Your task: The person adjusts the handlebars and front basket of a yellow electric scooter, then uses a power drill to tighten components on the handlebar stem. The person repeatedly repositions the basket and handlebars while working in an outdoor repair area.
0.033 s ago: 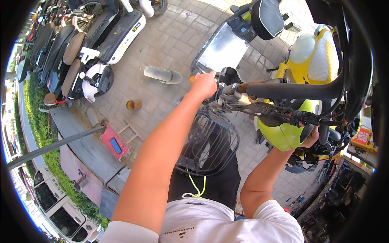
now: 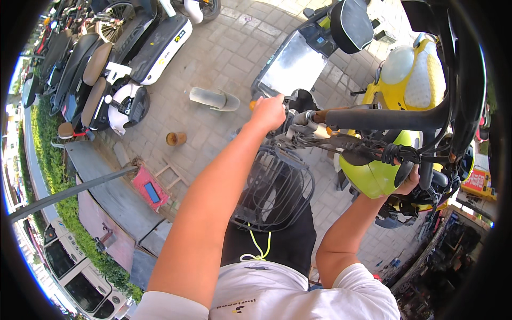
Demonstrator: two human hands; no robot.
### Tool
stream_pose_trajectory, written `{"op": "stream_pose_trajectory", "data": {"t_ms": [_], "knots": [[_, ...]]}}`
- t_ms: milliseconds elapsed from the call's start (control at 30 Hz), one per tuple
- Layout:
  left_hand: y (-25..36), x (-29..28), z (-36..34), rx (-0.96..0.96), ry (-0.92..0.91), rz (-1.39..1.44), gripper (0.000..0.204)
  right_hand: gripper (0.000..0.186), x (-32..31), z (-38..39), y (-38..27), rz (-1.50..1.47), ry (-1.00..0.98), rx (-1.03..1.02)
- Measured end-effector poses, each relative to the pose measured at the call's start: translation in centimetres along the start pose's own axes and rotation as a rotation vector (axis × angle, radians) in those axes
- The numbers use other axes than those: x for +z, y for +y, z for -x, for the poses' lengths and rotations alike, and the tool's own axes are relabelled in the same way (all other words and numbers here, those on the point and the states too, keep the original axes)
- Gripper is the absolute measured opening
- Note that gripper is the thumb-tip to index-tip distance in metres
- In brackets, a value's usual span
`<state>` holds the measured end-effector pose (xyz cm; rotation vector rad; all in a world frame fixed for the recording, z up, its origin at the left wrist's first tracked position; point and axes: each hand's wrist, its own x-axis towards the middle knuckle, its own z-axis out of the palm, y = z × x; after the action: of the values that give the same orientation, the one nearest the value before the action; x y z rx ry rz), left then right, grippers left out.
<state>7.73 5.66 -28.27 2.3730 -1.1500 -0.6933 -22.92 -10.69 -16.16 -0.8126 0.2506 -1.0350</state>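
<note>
- The left hand [image 2: 268,112] is clenched around the left end of a handlebar [image 2: 384,118], knuckles up, with the arm stretched out straight to it; a grip this firm looks meant to steady the bar.
- The right hand [image 2: 410,181] is at the bar's other end, low on the right, and its fingers curl around the black grip [image 2: 425,176]; most of the hand hides behind the yellow front panel [image 2: 373,173], so how tightly it holds is hard to tell.
- The bar runs between the two hands as a dark tube, with a bundle of black cables [image 2: 394,153] bound under it, close to the right hand.
- A black wire basket [image 2: 274,192] hangs just below the left hand, in front of the person's body, and appears empty.
- A second yellow scooter [image 2: 413,74] stands just beyond the bar, and a black seat [image 2: 350,24] shows farther off above it.
- Left of the left hand, on the paving [image 2: 224,58], lie a loose grey mudguard [image 2: 213,98] and a small brown pot [image 2: 176,138]; a red stool [image 2: 151,189] stands nearer the person.
- Well off to the left, parked scooters [image 2: 128,64] stand in a row along a hedge [image 2: 50,176].
</note>
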Motion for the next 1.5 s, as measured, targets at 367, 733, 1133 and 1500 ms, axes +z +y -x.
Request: {"op": "stream_pose_trajectory", "data": {"t_ms": [367,733,1133,1500], "knots": [[4.7,-0.6,3.3,0.161,0.338,0.143,0.061,0.026,2.5,-0.1,1.4,-0.178,-0.055,-0.056],[7.4,0.3,3.2,0.196,0.395,0.130,0.041,0.025,3.7,0.5,1.3,-0.138,0.051,-0.077],[8.3,1.0,2.8,0.221,0.374,0.139,0.038,0.036,3.8,0.4,1.5,-0.055,0.117,-0.183],[8.4,1.6,1.5,0.408,0.390,0.088,0.030,0.021,2.3,1.2,1.4,-0.006,0.281,-0.281]]}}
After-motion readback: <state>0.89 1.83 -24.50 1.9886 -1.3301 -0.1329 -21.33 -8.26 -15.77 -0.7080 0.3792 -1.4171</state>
